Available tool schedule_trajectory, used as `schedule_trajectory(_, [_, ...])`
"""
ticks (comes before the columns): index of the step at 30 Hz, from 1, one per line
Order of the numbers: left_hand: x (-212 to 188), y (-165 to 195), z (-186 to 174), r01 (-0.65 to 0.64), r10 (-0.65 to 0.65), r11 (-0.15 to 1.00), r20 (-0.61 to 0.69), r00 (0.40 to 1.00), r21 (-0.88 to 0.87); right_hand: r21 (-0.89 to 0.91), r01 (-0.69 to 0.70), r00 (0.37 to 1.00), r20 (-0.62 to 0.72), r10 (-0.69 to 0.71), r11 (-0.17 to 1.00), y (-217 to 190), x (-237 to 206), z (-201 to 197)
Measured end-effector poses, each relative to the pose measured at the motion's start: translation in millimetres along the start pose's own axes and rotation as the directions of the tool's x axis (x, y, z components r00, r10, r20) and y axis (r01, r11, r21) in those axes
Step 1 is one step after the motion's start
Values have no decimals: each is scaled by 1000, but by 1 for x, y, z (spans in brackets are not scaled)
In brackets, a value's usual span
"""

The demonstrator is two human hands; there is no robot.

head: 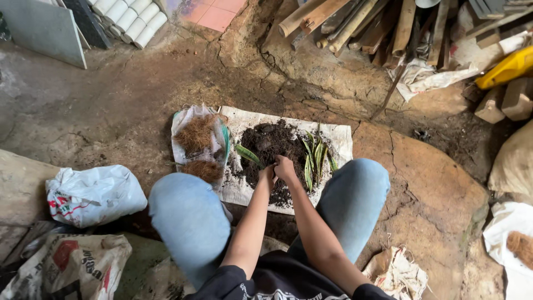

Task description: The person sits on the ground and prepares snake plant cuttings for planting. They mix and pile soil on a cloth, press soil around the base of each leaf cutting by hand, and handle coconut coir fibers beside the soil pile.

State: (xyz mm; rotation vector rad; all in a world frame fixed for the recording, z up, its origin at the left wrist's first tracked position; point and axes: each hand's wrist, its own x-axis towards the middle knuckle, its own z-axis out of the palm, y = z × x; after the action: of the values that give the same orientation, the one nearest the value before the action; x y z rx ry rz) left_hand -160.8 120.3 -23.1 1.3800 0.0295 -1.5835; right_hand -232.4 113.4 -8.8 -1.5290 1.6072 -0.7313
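Note:
I squat with both knees apart over a white sack sheet (340, 135) spread on the dirt floor. A pile of dark soil (271, 141) lies on it. My left hand (267, 175) and my right hand (285, 168) press together into the near edge of the soil, fingers curled; whether they hold anything I cannot tell. Green narrow-leaved plant cuttings (315, 155) lie on the soil to the right of my hands, and one single leaf (247, 154) lies to the left.
An open bag of brown coconut fibre (197, 136) sits left of the sheet. White plastic bags (94, 194) lie at the left. Wooden poles (355, 22), bricks (505, 100) and a yellow object (508, 68) are at the back right. White pipes (130, 19) lean far left.

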Motion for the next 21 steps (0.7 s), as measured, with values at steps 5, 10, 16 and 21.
schedule_trajectory(5, [-24,9,13,-67,67,996,10,998,66,-203,125,961,-220,-170,971,-12,-16,-2])
schedule_trajectory(10, [-19,45,40,15,12,993,229,973,-115,34,387,731,-620,-284,921,-29,-32,12])
schedule_trajectory(16, [13,63,53,226,-94,912,361,928,-343,54,503,689,-627,-363,862,-21,-60,36])
schedule_trajectory(21, [36,67,73,250,-181,863,193,964,-438,35,406,613,-752,-244,913,5,-26,35])
